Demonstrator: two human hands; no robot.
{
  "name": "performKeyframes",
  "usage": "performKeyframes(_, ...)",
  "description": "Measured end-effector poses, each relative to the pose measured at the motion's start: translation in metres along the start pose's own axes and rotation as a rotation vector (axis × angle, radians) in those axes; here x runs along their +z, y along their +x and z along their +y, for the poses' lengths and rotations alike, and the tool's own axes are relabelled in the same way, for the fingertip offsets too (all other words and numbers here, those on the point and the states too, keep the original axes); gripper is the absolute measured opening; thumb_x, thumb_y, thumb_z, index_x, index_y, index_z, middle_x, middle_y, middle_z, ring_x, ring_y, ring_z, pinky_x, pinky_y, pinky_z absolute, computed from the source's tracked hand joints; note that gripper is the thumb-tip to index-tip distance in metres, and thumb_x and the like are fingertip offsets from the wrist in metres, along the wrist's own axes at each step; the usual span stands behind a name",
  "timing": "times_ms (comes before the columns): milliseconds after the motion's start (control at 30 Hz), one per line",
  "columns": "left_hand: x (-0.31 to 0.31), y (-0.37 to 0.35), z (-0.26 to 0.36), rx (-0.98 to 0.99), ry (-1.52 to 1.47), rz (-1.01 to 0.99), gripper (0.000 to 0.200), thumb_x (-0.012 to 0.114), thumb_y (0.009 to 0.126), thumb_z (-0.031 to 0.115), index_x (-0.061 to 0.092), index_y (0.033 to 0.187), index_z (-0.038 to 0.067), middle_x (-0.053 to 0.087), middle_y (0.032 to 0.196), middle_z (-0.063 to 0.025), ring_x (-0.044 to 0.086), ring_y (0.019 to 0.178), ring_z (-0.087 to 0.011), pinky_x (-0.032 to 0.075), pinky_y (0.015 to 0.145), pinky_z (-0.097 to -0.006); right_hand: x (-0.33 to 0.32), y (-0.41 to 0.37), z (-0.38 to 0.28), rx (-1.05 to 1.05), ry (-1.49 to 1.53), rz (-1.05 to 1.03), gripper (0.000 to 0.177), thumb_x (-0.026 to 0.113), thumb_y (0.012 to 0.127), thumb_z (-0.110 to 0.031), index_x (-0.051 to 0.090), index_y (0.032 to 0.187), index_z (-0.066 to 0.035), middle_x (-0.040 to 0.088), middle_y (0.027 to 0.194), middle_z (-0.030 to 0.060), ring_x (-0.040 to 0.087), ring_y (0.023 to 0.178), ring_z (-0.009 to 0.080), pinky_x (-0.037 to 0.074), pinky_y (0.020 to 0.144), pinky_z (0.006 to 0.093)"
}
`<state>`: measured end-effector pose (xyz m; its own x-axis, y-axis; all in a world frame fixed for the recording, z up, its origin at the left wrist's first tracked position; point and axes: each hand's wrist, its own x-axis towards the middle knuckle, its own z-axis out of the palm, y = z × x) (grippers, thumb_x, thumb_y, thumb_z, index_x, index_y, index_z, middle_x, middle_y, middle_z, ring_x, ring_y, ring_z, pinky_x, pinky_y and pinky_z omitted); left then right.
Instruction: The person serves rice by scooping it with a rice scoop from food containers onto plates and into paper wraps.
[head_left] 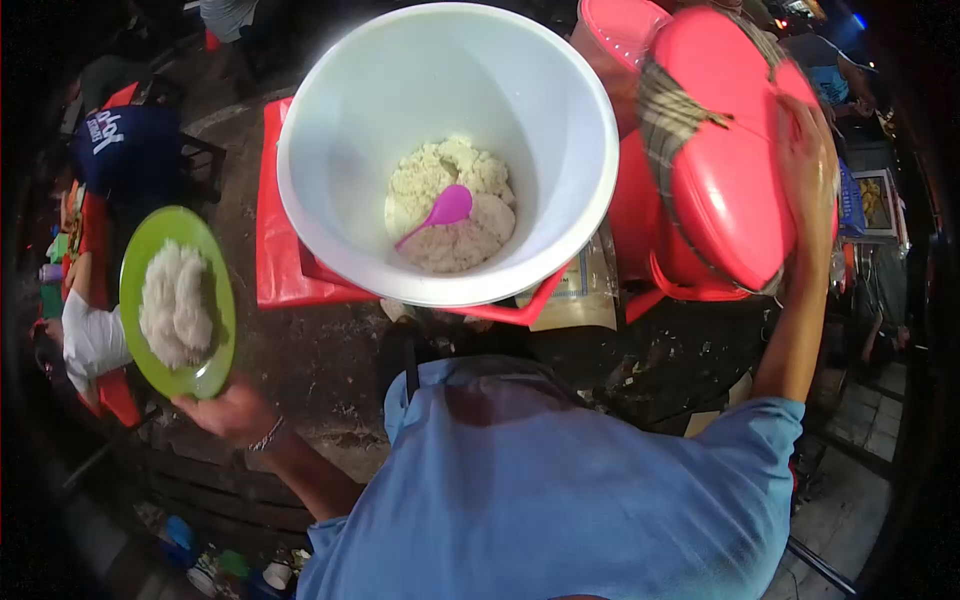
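My left hand [232, 408] grips the rim of a green plate [222, 370], out to the left. Two white mounds of rice [178, 305] lie on it. At the right, my right hand [806, 155] holds the outer edge of a pink lid [725, 165], which is tilted over a red tub [635, 235]. Checked cloth [672, 110] runs around the lid, partly blurred. Between my hands stands a large white bucket [448, 292] with rice [450, 165] at its bottom. A purple rice paddle [450, 204] rests on the rice.
A red cover [280, 270] lies beneath the bucket. Printed paper or plastic [585, 295] sits below it on the right. People sit at the left, one in a dark blue shirt [130, 150], another in a white sleeve [92, 340]. A glass-sided case [875, 205] stands far right.
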<state>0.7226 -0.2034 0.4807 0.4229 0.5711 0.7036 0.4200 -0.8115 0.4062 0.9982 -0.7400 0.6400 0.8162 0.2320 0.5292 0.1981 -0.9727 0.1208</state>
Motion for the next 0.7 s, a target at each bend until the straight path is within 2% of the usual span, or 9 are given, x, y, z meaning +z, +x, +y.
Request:
performKeyframes(133, -0.056, -0.048, -0.065, -0.166, -0.182, 0.070, 0.054, 0.072, 0.072, -0.002, 0.051, 0.121, -0.008, 0.058, 0.117, -0.0222, 0.058, 0.108, -0.0294, 0.044, 0.094, -0.0374, -0.009, 0.000, -0.081, -0.292, 0.114, 0.204, 0.026, 0.054, 0.089, -0.027, 0.065, 0.105, -0.010, 0.064, 0.102, 0.0124, 0.061, 0.092, 0.0349, 0.050, 0.077, 0.0418)
performKeyframes(167, -0.071, -0.059, -0.076, -0.077, -0.089, 0.093, 0.053, 0.072, 0.072, -0.002, 0.051, 0.121, -0.008, 0.058, 0.118, -0.0222, 0.058, 0.108, -0.0297, 0.044, 0.094, -0.0373, -0.022, 0.002, -0.114, -0.369, 0.206, 0.164, 0.028, 0.051, 0.092, -0.026, 0.063, 0.113, -0.011, 0.064, 0.104, 0.0130, 0.060, 0.099, 0.0320, 0.048, 0.084, 0.0375)
performKeyframes(200, -0.082, -0.072, -0.092, 0.016, -0.011, 0.114, 0.053, 0.071, 0.072, -0.003, 0.051, 0.121, -0.008, 0.057, 0.119, -0.0223, 0.058, 0.109, -0.0300, 0.044, 0.094, -0.0371, -0.016, 0.002, -0.122, -0.402, 0.354, 0.139, 0.028, 0.049, 0.091, -0.026, 0.063, 0.098, -0.002, 0.065, 0.089, 0.0197, 0.063, 0.083, 0.0342, 0.048, 0.074, 0.0432)
performKeyframes(233, -0.091, -0.085, -0.119, 0.115, -0.135, 0.115, 0.051, 0.071, 0.073, -0.002, 0.052, 0.120, -0.008, 0.057, 0.119, -0.0229, 0.058, 0.108, -0.0306, 0.045, 0.094, -0.0379, -0.002, 0.015, -0.142, -0.445, 0.471, 0.075, 0.028, 0.046, 0.090, -0.023, 0.066, 0.098, -0.004, 0.066, 0.084, 0.0201, 0.063, 0.079, 0.0350, 0.050, 0.075, 0.0440)
performKeyframes(333, -0.104, -0.114, -0.165, -0.099, 0.000, -0.099, 0.050, 0.063, 0.085, 0.003, 0.041, 0.129, -0.006, 0.048, 0.131, -0.0203, 0.051, 0.118, -0.0282, 0.043, 0.100, -0.0391, 0.037, 0.035, -0.216, -0.654, 0.430, 0.128, 0.028, 0.046, 0.086, -0.025, 0.066, 0.099, -0.008, 0.066, 0.103, 0.0107, 0.066, 0.088, 0.0327, 0.053, 0.069, 0.0483)
performKeyframes(367, -0.108, -0.113, -0.162, -0.141, -0.076, -0.128, 0.049, 0.062, 0.085, 0.004, 0.042, 0.129, -0.006, 0.049, 0.130, -0.0212, 0.052, 0.116, -0.0285, 0.042, 0.101, -0.0392, 0.034, 0.037, -0.239, -0.571, 0.217, -0.126, 0.031, 0.045, 0.089, -0.029, 0.063, 0.109, -0.012, 0.063, 0.100, 0.0143, 0.063, 0.094, 0.0323, 0.051, 0.073, 0.0461)
performKeyframes(433, -0.118, -0.113, -0.158, -0.232, -0.223, -0.177, 0.046, 0.060, 0.087, 0.005, 0.043, 0.129, -0.007, 0.051, 0.127, -0.0230, 0.053, 0.114, -0.0291, 0.041, 0.101, -0.0394, 0.085, 0.040, -0.270, -0.592, 0.403, 0.084, 0.035, 0.045, 0.091, -0.036, 0.063, 0.111, -0.014, 0.062, 0.106, 0.0146, 0.062, 0.098, 0.0327, 0.050, 0.078, 0.0495)
performKeyframes(600, -0.126, -0.131, -0.255, -0.725, -1.150, -0.248, 0.058, 0.038, 0.098, 0.041, 0.036, 0.138, -0.001, 0.039, 0.144, -0.0159, 0.041, 0.129, -0.0318, 0.030, 0.110, -0.0461, 0.033, 0.003, -0.229, -0.508, 0.467, -0.005, 0.042, 0.049, 0.090, -0.041, 0.063, 0.113, -0.010, 0.061, 0.113, 0.0141, 0.059, 0.103, 0.0326, 0.046, 0.089, 0.0473)
performKeyframes(700, -0.145, -0.135, -0.224, -0.792, -1.083, -0.241, 0.061, 0.036, 0.098, 0.045, 0.032, 0.142, 0.003, 0.033, 0.148, -0.0107, 0.035, 0.134, -0.0304, 0.025, 0.114, -0.0444, 0.026, -0.017, -0.131, -0.449, 0.512, 0.299, 0.042, 0.056, 0.087, -0.040, 0.064, 0.111, -0.006, 0.064, 0.110, 0.0148, 0.059, 0.104, 0.0317, 0.045, 0.092, 0.0418)
